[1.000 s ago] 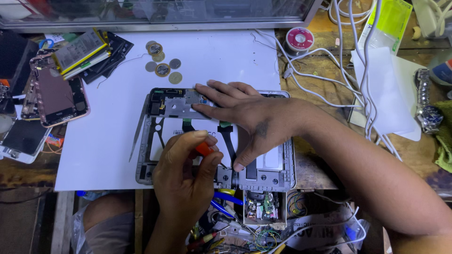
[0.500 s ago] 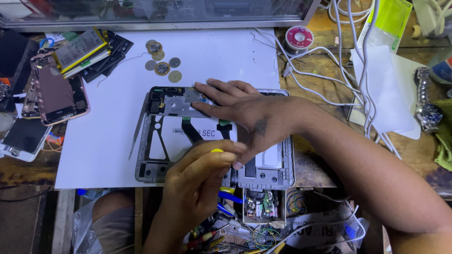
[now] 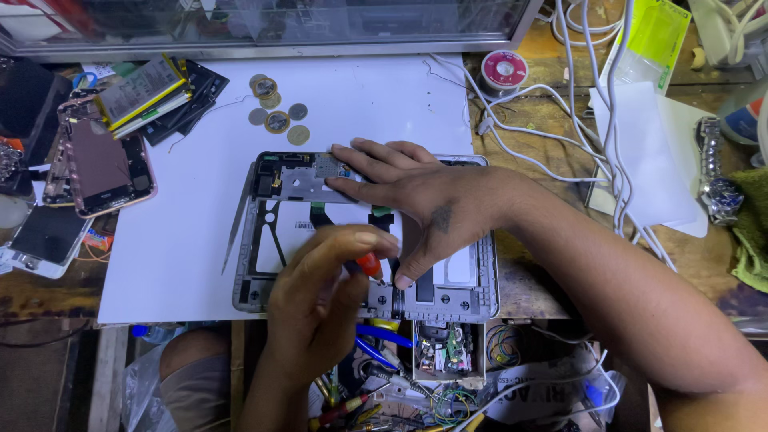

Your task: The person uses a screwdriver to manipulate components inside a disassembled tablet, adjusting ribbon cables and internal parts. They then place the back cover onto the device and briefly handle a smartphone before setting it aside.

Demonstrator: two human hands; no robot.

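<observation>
Opened tablet frame (image 3: 364, 232) at the white mat's (image 3: 184, 264) front edge; right hand (image 3: 416, 204) pressed flat, fingers spread; left hand (image 3: 324, 292) pinching an orange-handled screwdriver (image 3: 368, 264); unscrewing step, judged; next move calls for steady tip seating.

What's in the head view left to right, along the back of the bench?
Pink phone → battery pack → coins → solder spool → white cables → wristwatch.
</observation>
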